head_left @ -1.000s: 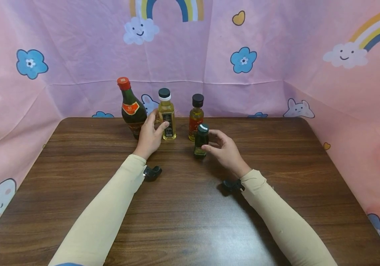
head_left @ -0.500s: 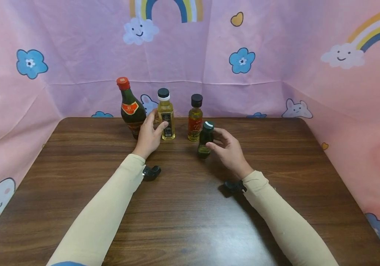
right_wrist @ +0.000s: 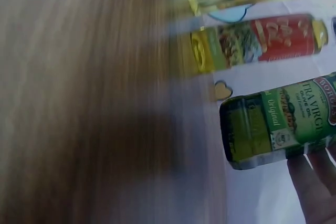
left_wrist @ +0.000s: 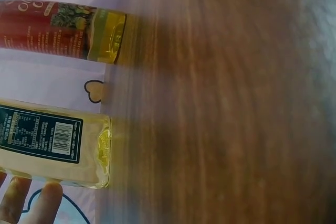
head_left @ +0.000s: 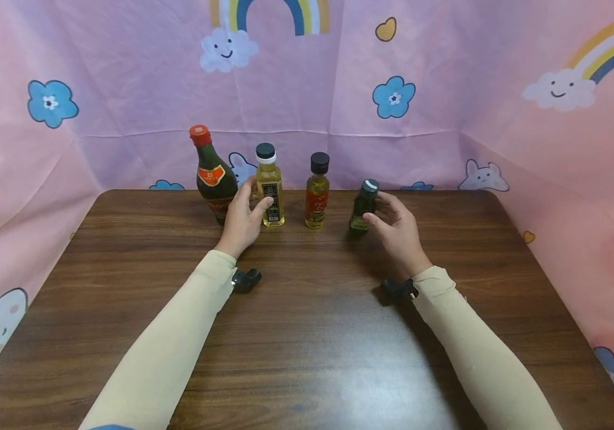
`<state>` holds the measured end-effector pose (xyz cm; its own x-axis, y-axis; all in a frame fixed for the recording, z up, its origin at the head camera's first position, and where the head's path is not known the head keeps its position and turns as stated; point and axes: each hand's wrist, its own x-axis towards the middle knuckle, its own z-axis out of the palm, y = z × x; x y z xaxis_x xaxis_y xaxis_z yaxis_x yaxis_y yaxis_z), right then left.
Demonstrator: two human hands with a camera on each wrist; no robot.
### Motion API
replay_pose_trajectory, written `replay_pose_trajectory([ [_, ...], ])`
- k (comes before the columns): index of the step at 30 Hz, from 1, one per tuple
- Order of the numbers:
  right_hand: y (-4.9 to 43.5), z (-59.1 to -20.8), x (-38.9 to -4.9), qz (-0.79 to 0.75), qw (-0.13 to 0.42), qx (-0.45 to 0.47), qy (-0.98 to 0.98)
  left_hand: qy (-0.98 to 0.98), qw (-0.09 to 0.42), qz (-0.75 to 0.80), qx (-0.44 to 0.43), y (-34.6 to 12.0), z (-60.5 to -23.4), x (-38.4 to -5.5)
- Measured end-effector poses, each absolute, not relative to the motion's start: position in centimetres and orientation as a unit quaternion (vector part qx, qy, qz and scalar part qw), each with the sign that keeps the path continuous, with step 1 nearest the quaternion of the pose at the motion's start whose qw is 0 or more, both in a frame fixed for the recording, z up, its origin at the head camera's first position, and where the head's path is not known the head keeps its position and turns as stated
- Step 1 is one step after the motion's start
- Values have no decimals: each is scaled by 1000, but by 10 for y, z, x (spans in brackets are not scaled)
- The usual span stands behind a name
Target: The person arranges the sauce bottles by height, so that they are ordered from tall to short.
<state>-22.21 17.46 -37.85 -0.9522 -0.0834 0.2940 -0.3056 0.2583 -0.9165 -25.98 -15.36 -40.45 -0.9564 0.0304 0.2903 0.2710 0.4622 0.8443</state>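
Note:
My right hand (head_left: pixel 397 232) holds a small dark green olive oil bottle (head_left: pixel 362 210) by its side, thumb in front and fingers behind. The bottle leans slightly to the right; its "olive oil" label (right_wrist: pixel 307 106) shows in the right wrist view. On the left, my left hand (head_left: pixel 241 220) grips a square clear bottle of yellow oil (head_left: pixel 273 179), which stands upright with a white-and-black cap. Its black back label (left_wrist: pixel 44 134) with a barcode faces the left wrist camera. Between the hands stands a red-labelled oil bottle (head_left: pixel 316 200) with a black cap, untouched.
A tall dark bottle with a red cap (head_left: pixel 200 135) stands just left of my left hand, partly hidden by it. The brown wooden table (head_left: pixel 296 334) ends at a pink cartoon-print cloth (head_left: pixel 296 95) behind the bottles.
My right hand has carried the olive oil bottle right and back, from in front of the red-labelled bottle to its right side. My left hand has stayed in place on the clear bottle.

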Motion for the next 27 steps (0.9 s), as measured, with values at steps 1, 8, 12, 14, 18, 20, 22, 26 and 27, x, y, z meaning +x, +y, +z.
replay_pose_trajectory([
  [1,174,-376,-222,598,96,121,-786,-846,118,-512,-90,-154,-405,-260],
  [8,173,-369,-226,605,114,114,-780,-845,119,-513,-89,-155,-407,-259],
  [12,174,-373,-231,602,119,118,-781,-846,124,-510,-93,-155,-408,-261],
  [14,175,-374,-233,598,118,122,-784,-847,129,-507,-93,-154,-408,-261],
  [18,174,-375,-234,594,115,129,-785,-848,129,-506,-95,-154,-406,-261],
  [20,174,-378,-237,596,115,131,-783,-847,125,-507,-95,-154,-405,-261],
  [22,174,-386,-243,603,115,133,-778,-847,121,-508,-94,-154,-405,-260],
  [26,176,-404,-256,616,113,132,-769,-848,121,-507,-93,-155,-406,-260],
  [27,175,-404,-256,616,111,131,-769,-848,121,-507,-92,-155,-406,-260],
])
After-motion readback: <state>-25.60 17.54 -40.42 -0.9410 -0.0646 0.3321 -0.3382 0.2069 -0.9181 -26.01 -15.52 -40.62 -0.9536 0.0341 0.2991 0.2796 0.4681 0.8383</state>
